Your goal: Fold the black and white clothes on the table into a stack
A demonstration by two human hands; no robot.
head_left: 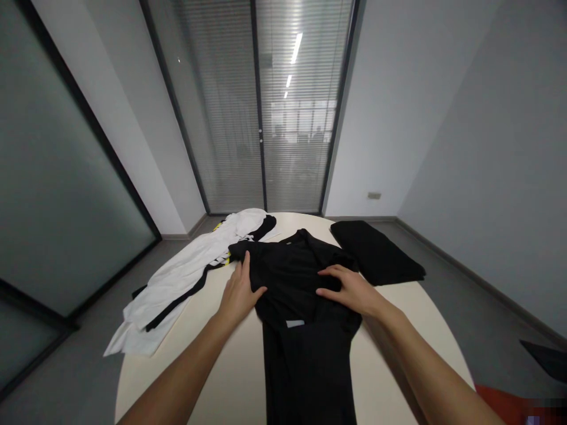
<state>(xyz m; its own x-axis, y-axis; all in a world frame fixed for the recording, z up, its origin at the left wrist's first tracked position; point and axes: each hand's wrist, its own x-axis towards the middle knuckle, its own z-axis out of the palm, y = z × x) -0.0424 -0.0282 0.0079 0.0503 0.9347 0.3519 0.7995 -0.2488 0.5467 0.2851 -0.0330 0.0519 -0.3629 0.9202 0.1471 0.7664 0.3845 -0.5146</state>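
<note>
A black long-sleeved shirt (283,268) lies spread in front of me, its collar toward the far side. Close to me, a black stretch of cloth (312,372) runs down to the bottom of the view; whether it belongs to the shirt I cannot tell. A small pale patch shows where the two meet. My left hand (239,292) rests at the shirt's left edge, thumb and fingers apart. Over the right part of the shirt is my right hand (349,289), its thumb and fingers spread with no cloth visibly pinched between them.
White clothes with black and yellow trim (190,268) lie heaped along the left of the round cream table (230,372). A folded black garment (376,251) sits at the right, partly past the table edge. A red object (500,401) shows at bottom right.
</note>
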